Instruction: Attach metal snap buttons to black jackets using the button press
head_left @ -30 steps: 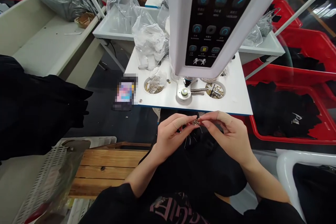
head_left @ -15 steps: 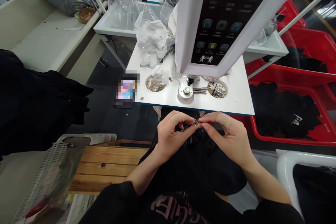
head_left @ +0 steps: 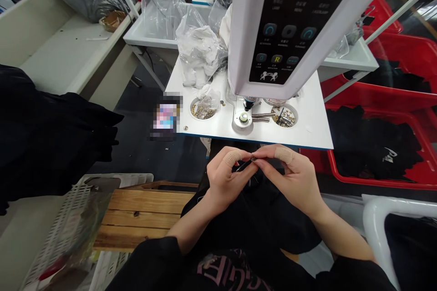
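Note:
Just in front of the white machine table's near edge, my left hand [head_left: 225, 177] and my right hand [head_left: 295, 175] meet fingertip to fingertip. Thumb and index finger of each are pinched on a small metal piece [head_left: 253, 159], mostly covered by the fingers, so its exact kind is hidden. Tan bandages wrap a finger on both hands. Thin dark strands hang below the fingertips. Beyond them stands the white machine [head_left: 243, 120] with its round lower die, below a control panel [head_left: 283, 32] with lit keys.
Round wells of small metal parts, a left well [head_left: 204, 110] and a right well [head_left: 285, 117], are set in the tabletop. A plastic bag [head_left: 200, 50] lies behind. Red bins [head_left: 372, 184] with black fabric stand right; a wooden bench [head_left: 146, 211] is at left.
My right hand has moved slightly left, closing in on the left. The fingertips now cover more of the small metal piece. The whole view has shifted slightly.

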Demonstrator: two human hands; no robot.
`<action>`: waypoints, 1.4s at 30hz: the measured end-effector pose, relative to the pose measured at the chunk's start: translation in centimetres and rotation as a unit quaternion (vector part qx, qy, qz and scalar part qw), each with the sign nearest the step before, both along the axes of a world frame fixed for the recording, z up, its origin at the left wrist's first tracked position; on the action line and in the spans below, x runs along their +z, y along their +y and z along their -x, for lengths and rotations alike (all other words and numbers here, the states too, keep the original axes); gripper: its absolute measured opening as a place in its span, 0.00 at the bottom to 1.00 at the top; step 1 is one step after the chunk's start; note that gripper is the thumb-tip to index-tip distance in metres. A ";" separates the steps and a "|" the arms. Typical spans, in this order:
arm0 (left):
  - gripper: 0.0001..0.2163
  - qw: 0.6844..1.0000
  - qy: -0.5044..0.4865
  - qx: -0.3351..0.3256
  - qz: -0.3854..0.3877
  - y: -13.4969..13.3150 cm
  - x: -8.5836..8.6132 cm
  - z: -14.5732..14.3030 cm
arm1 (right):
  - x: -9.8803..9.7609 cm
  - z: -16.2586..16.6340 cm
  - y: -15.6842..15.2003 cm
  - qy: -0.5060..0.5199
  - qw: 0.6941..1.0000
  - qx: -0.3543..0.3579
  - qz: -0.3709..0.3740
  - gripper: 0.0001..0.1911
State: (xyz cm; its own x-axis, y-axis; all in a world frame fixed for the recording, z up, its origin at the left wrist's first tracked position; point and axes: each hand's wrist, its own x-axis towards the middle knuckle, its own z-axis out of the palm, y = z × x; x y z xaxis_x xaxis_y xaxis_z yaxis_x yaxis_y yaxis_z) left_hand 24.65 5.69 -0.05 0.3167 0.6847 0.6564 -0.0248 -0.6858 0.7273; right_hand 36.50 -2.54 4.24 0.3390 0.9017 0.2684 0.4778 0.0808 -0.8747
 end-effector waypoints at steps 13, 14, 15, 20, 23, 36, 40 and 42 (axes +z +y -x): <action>0.15 0.994 0.031 -0.098 0.023 0.0 -0.7 0.0 | 1.1 -2.1 0.3 0.060 0.992 0.034 0.108 0.16; 0.14 0.995 0.029 -0.098 0.022 0.1 -0.7 0.0 | 1.2 -2.2 0.3 0.058 0.991 0.038 0.113 0.16; 0.14 0.995 0.024 -0.094 0.019 0.1 -0.7 -0.1 | 1.2 -2.3 0.2 0.054 0.991 0.041 0.113 0.16; 0.12 0.998 0.009 -0.066 0.012 0.3 -0.5 0.0 | 1.2 -2.5 0.3 -0.010 0.998 0.032 0.054 0.07; 0.11 0.998 0.016 -0.061 0.013 0.3 -0.4 0.0 | 1.0 -2.6 0.3 -0.036 0.998 0.038 0.032 0.04; 0.09 0.997 0.021 -0.058 0.049 0.4 -0.5 -0.4 | 0.4 -2.5 1.0 -0.060 0.995 0.038 0.068 0.03; 0.08 0.993 0.011 -0.072 0.091 0.6 -1.2 -0.7 | 0.1 -2.2 1.3 -0.080 0.994 0.024 0.069 0.03; 0.08 0.990 0.012 -0.079 0.117 0.9 -1.4 -0.9 | -0.2 -2.1 1.4 -0.090 0.994 0.014 0.066 0.03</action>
State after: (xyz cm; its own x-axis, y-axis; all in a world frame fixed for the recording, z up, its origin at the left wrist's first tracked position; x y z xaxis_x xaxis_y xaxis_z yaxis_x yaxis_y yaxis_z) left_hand 25.60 6.54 -1.48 0.4458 0.7581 0.4759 -0.0980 -0.4871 0.8678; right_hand 38.56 -1.13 4.07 0.2710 0.9412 0.2018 0.6268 -0.0134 -0.7790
